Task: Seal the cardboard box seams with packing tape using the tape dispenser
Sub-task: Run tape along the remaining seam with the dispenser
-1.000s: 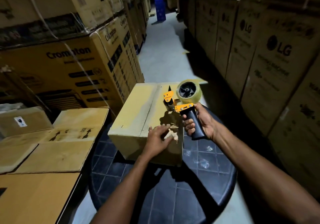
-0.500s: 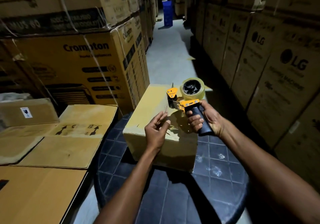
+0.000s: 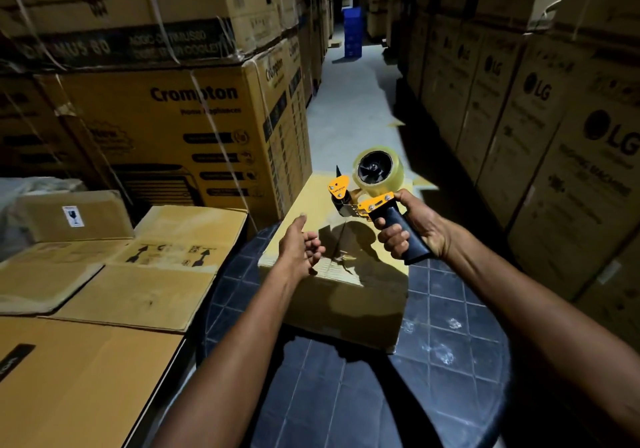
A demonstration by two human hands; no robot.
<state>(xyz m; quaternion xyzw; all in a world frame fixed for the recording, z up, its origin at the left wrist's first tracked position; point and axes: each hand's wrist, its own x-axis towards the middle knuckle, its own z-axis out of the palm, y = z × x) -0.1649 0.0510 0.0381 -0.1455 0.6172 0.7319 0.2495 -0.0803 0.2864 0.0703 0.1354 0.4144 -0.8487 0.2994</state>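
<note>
Your right hand grips the tape dispenser at one o'clock above the cardboard box; your left hand hovers half-open, empty.

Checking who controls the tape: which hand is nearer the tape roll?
Right. The right hand grips the dispenser handle just below the tape roll; the left hand hovers open, lower-left over the box.

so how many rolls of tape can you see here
1: a clear roll mounted on the tape dispenser held in the right hand, above the cardboard box. Others may be hidden in the dark.
</note>
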